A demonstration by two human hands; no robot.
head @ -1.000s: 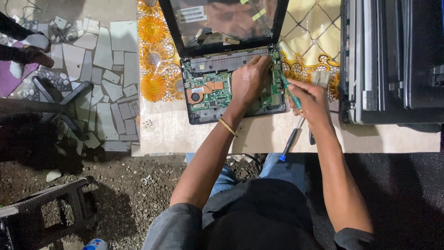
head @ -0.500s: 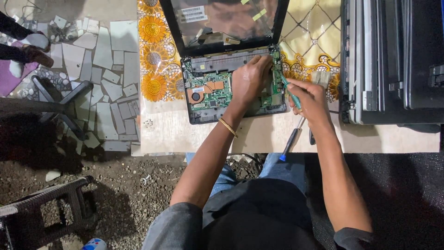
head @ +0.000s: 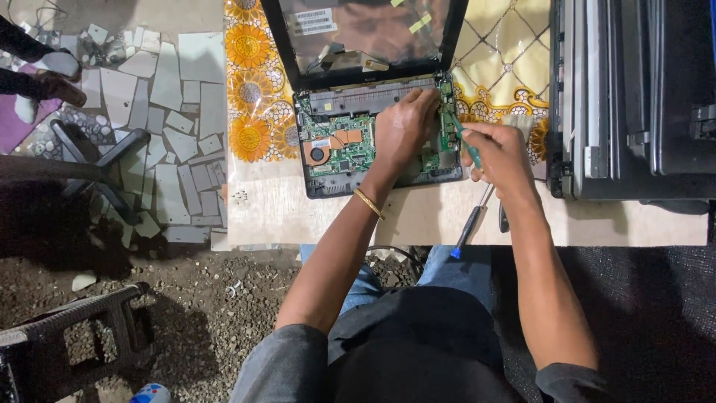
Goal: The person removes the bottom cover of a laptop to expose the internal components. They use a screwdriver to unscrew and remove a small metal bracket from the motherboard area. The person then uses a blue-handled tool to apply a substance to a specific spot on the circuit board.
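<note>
Barely anything has changed from a second ago: both hands sit in the same spots and the only shift I can spot is a tiny nudge of the camera. The left hand [head: 403,130] still rests palm-down on the small opened-up black laptop with its bare green circuit board [head: 339,149], fingers together and curled toward 12 o'clock, pressing on the board's right half; whether they pinch anything I can't tell. The right hand [head: 501,153] stays closed around a slim green-handled screwdriver [head: 464,142], whose tip points to about 11 o'clock at the strip of board along the laptop's right edge. The laptop sits mid-table at 12 o'clock from the person, lid tilted back, on a yellow sunflower-print cloth [head: 250,89] over the pale wooden table [head: 298,216]. Counting: one open laptop, one copper cooling plate with a round fan [head: 322,151] at its 9 o'clock side, one gold bangle [head: 368,203] on the left wrist, and two loose tools at the table edge near 5 o'clock of the laptop, a blue-tipped black screwdriver [head: 468,227] and a short dark one just beside it. A stack of closed dark grey laptops [head: 634,97] sits at 3 o'clock.
</note>
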